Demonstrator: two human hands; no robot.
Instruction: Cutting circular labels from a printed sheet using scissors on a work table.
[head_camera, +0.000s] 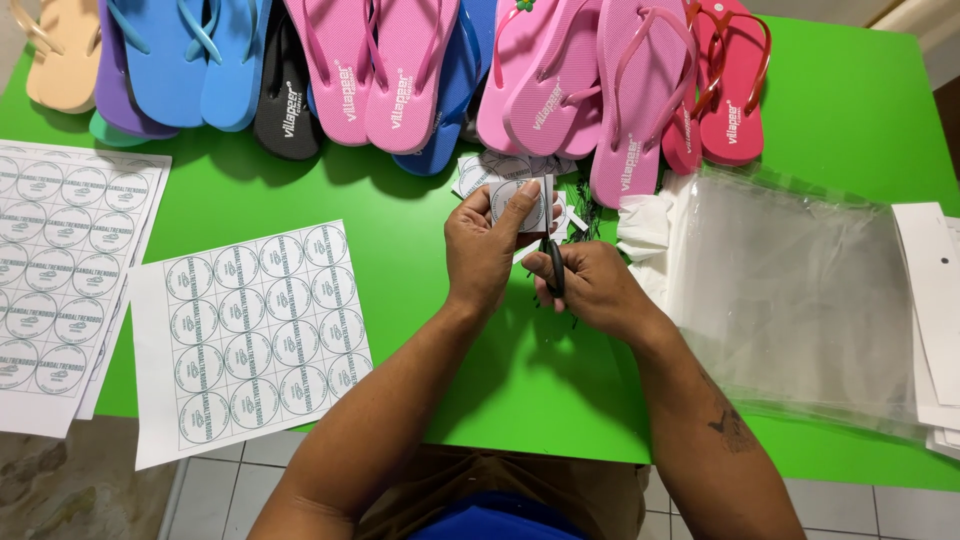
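Two hands: left hand (487, 245) pinches round label card (520, 205); right hand (590, 288) clenches scissors (553, 262).
Handling: thin, light, bendable card; likely best gripped at its edge.

Green table (480, 380); pink, blue flip-flops (400, 80); white sheet (250, 335).

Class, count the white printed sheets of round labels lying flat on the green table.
2 show their faces: one large white label sheet at the left edge, one smaller white label sheet beside it. Edges under the left one suggest more sheets hidden beneath.

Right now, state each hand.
Left hand: closed, holding a square paper label.
Right hand: closed on small black scissors.
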